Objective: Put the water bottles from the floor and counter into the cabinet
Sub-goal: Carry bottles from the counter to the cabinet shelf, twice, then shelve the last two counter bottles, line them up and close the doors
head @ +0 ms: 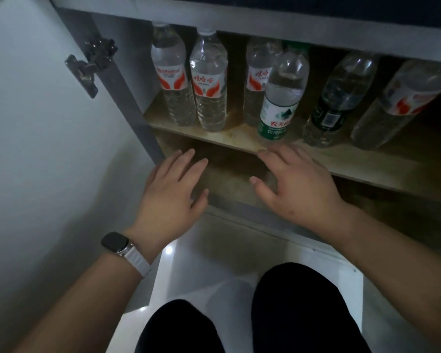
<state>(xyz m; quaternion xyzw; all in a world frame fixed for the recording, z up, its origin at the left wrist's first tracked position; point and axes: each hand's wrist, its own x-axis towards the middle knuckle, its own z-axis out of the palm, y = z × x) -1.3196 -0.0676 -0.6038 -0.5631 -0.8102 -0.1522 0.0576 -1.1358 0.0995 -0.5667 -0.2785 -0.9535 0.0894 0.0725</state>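
Both forearms are bare, no sleeves showing. The left wrist wears a smartwatch [114, 243] with a dark rectangular face and a white ribbed band. Just below the watch, the knees [290, 314] wear dark, probably black, trousers.

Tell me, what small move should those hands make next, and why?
Probably draw both back from the shelf to fetch another bottle. The left hand and right hand are open and empty, and the green-label bottle stands upright on its own beside five others, with room left along the front edge.
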